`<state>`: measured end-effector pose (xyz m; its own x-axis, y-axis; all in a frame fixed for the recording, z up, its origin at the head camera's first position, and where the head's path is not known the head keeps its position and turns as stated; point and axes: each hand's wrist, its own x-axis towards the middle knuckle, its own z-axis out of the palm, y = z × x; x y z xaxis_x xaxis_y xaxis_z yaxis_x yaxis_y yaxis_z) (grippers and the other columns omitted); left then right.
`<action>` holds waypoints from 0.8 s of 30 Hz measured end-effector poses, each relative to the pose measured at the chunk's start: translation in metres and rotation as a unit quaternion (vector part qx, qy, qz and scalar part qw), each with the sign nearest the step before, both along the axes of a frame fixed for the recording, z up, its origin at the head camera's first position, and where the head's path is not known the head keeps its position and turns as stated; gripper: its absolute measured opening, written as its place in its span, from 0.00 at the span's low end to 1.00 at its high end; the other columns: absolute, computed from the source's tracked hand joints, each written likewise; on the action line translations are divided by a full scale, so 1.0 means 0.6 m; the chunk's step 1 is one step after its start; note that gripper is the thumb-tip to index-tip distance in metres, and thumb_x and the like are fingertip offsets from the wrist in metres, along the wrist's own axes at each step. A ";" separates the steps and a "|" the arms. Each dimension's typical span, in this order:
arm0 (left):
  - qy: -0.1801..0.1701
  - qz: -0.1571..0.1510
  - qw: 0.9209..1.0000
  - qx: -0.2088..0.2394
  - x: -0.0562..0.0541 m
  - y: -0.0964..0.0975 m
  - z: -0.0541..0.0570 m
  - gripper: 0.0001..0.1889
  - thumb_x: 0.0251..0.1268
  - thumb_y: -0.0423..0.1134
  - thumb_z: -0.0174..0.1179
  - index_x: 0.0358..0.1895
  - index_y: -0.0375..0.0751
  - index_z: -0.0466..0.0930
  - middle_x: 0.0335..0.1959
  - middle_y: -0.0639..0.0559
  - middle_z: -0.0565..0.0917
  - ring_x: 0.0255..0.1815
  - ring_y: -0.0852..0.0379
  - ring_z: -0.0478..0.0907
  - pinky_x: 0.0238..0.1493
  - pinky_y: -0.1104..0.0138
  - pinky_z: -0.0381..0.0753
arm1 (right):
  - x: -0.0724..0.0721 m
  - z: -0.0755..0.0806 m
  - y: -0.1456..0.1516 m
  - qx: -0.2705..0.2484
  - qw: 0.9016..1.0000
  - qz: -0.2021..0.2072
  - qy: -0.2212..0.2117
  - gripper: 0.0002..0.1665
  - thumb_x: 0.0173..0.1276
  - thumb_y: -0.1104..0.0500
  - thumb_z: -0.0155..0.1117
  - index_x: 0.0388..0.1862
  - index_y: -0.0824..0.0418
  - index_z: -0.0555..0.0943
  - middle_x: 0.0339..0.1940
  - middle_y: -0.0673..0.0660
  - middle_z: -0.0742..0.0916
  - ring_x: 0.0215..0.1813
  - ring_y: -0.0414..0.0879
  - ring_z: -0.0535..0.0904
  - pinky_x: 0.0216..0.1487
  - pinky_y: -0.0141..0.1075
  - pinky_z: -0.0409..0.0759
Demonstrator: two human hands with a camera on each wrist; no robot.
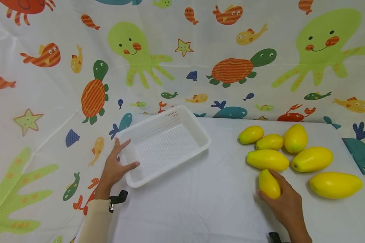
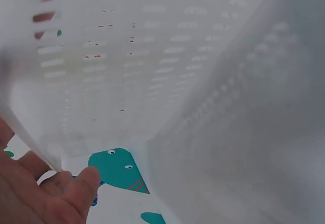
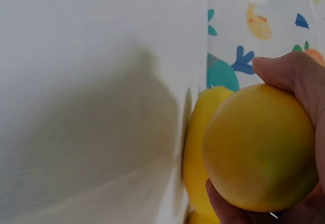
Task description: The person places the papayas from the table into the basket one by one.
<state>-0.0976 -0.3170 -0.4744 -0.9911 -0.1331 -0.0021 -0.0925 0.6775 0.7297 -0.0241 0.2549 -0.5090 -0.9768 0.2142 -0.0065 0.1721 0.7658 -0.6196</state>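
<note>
My left hand (image 1: 114,167) grips the left short end of a white plastic basket (image 1: 170,172) with slotted walls, which sits angled on the table. Its thumb and a finger reach over the rim. Up close, the left wrist view shows the perforated basket wall (image 2: 167,61) and the fingers (image 2: 84,188) at its edge. In my right hand (image 1: 287,202) is a yellow mango (image 1: 269,185), held between thumb and fingers. The right wrist view shows this mango (image 3: 259,148) with a greenish patch, in front of another yellow mango (image 3: 195,153).
Several more yellow mangoes of different sizes lie at the right, among them a long one (image 1: 267,160) just beyond the right hand and a large one (image 1: 336,185) to its right. A white cloth (image 1: 219,202) covers the table. Behind it hangs a sea-animal print curtain (image 1: 176,74).
</note>
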 end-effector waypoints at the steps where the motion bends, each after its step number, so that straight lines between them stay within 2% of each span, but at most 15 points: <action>1: -0.001 0.000 1.000 0.001 0.001 0.002 0.000 0.53 0.55 0.50 0.81 0.84 0.68 0.61 0.90 0.60 0.32 0.91 0.35 0.37 0.77 0.29 0.59 | -0.001 0.003 -0.004 0.000 1.000 0.003 0.004 0.55 0.58 0.43 0.85 0.82 0.51 0.70 0.67 0.74 0.83 0.56 0.65 0.82 0.47 0.50 0.75; 10: 0.008 0.002 1.000 -0.010 0.008 0.017 -0.009 0.54 0.54 0.50 0.81 0.84 0.66 0.60 0.90 0.59 0.34 0.90 0.33 0.39 0.78 0.31 0.60 | -0.013 0.018 -0.028 -0.007 0.997 0.026 0.067 0.53 0.55 0.50 0.87 0.79 0.51 0.73 0.61 0.71 0.87 0.49 0.60 0.82 0.44 0.46 0.76; 17: 0.009 0.001 1.000 -0.004 0.011 0.026 -0.007 0.53 0.55 0.50 0.81 0.85 0.64 0.60 0.90 0.59 0.35 0.90 0.33 0.41 0.78 0.34 0.61 | -0.016 0.022 -0.034 -0.020 0.997 0.034 0.068 0.52 0.56 0.50 0.86 0.80 0.49 0.73 0.61 0.70 0.87 0.47 0.59 0.82 0.42 0.43 0.76; 24: 0.008 0.007 1.000 0.028 0.016 0.022 -0.014 0.53 0.56 0.50 0.80 0.84 0.65 0.60 0.90 0.63 0.33 0.90 0.34 0.42 0.77 0.33 0.63 | -0.016 0.024 -0.038 -0.022 0.997 0.039 0.065 0.52 0.57 0.49 0.86 0.80 0.48 0.73 0.61 0.69 0.87 0.47 0.58 0.82 0.41 0.41 0.76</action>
<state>-0.0878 -0.3037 -0.4827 -0.9890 -0.1480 0.0063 -0.0900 0.6341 0.7680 -0.0336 0.2321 -0.4947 -0.9837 0.1394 0.1140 0.0283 0.7449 -0.6666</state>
